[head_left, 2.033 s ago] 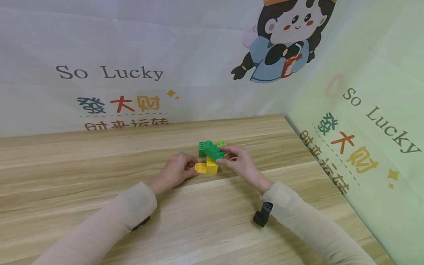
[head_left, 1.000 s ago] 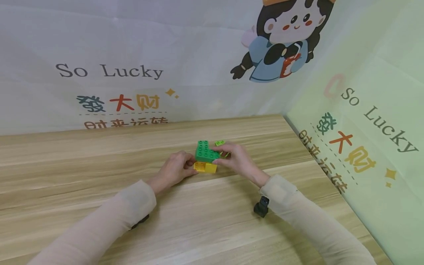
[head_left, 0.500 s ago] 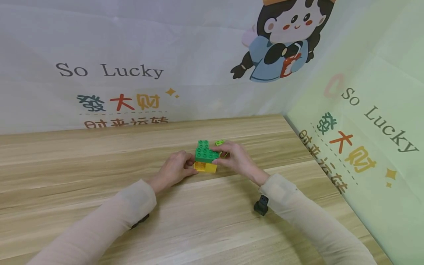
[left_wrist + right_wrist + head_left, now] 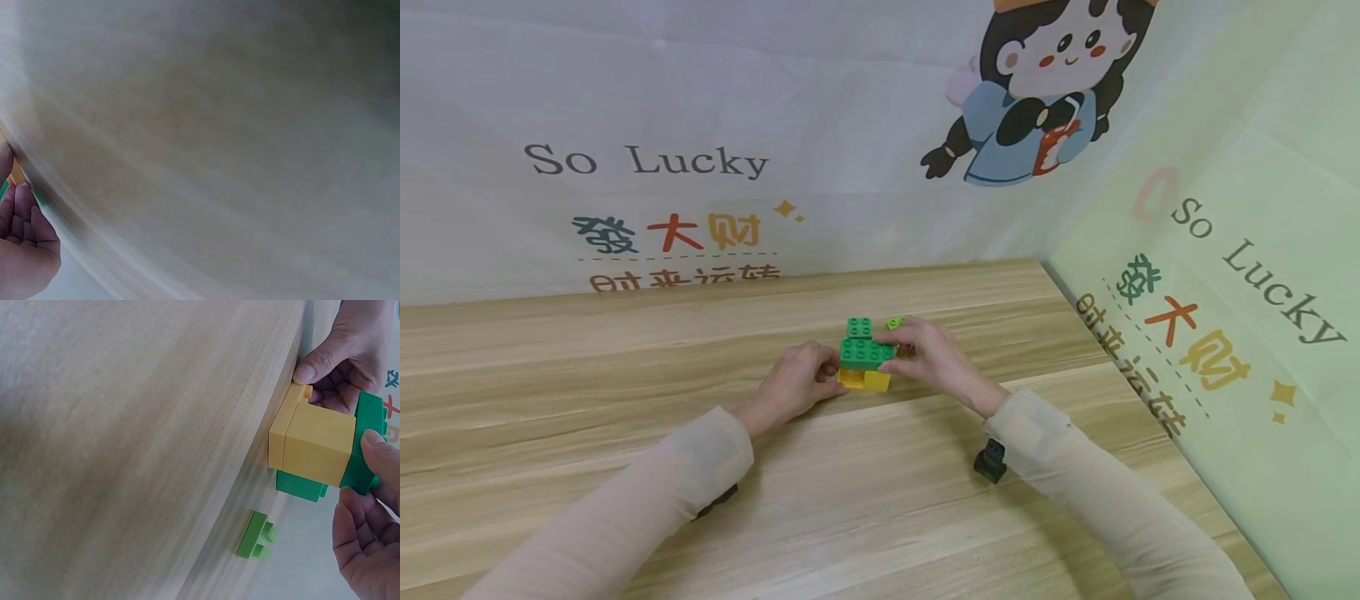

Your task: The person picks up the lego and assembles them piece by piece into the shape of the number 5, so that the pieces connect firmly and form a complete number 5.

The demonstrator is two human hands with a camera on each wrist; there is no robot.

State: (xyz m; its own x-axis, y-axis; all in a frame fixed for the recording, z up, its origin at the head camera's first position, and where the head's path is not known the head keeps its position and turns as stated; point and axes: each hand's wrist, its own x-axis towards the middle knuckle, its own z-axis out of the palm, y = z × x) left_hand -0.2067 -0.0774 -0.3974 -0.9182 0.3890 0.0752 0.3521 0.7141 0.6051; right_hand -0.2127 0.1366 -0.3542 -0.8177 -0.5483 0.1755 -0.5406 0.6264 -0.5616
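My left hand pinches the left end of a thin orange-yellow building-block plate lying on the table. A taller yellow brick stands on that plate's right part. My right hand holds a long green brick by its right end, between thumb and fingers. In the right wrist view, the long brick lies against the yellow brick's top and overhangs the plate toward my left hand. Behind this stack is another green brick, studs up. Only fingers and an orange edge show in the left wrist view.
A small light green brick lies on the table beyond my right fingers, partly hidden by them in the head view. The wood-grain table meets a printed cloth backdrop at the back and right.
The long green brick has turned from a slant to straight across and shifted left above the yellow brick. My right hand moved slightly with it, while my left hand stayed on the plate.
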